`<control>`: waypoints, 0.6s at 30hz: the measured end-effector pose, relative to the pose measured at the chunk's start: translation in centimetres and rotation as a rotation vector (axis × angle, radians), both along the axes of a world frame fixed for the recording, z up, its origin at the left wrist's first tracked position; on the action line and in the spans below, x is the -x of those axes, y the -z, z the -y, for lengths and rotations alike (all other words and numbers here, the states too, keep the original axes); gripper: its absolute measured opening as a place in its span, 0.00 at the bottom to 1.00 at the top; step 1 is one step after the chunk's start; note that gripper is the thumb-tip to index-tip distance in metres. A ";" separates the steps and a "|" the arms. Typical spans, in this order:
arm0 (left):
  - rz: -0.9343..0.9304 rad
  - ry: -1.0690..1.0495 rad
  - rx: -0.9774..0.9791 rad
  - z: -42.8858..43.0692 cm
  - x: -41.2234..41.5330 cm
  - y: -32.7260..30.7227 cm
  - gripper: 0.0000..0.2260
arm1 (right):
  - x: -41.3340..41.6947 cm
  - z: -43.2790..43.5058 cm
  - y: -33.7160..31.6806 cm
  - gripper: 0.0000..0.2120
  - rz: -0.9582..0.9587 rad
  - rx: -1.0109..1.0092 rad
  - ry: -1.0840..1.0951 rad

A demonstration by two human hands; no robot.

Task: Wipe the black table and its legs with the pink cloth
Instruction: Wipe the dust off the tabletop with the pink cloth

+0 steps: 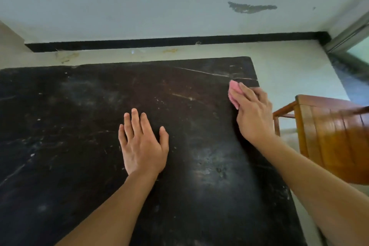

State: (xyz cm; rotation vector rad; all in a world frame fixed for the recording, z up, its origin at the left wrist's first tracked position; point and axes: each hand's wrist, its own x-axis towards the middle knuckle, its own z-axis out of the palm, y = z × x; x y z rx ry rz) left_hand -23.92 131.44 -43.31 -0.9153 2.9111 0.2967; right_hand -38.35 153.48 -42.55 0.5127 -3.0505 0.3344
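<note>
Pressing the pink cloth (233, 94) under your right hand (253, 114) near the black surface's (79, 126) far right corner, you keep your left hand (142, 146) flat, empty; unwiped tabletop stretches leftward.

the table (79, 126) top is bare and open to the left and near side, apart from the left hand (142, 146) lying flat mid-top. the right hand (253, 114) with the cloth (234, 94) takes the far right edge. a wooden chair (329, 136) stands just beside the right edge, narrowing that side. open floor (289, 70) lies between the far edge and the wall (139, 6).
</note>
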 end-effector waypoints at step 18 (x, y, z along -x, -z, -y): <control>0.102 0.444 -0.207 -0.5 -13.0 -5.2 0.21 | -37.6 -16.5 -5.4 0.27 0.381 -0.131 0.571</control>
